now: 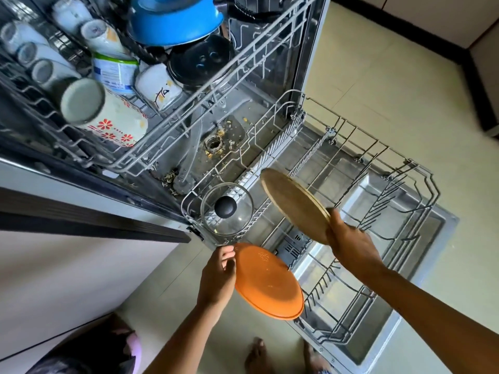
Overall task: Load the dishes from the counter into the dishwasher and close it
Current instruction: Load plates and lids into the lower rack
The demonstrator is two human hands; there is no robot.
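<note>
while aloft, orange plate (268,282) btwn fingers (227,254)

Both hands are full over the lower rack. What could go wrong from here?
1. The right hand grips the brown plate only at its rim, tilted above the lower rack; it could slip and drop.
2. The orange plate in the left hand sits close beside the glass lid; slotting it in might knock the lid.
</note>
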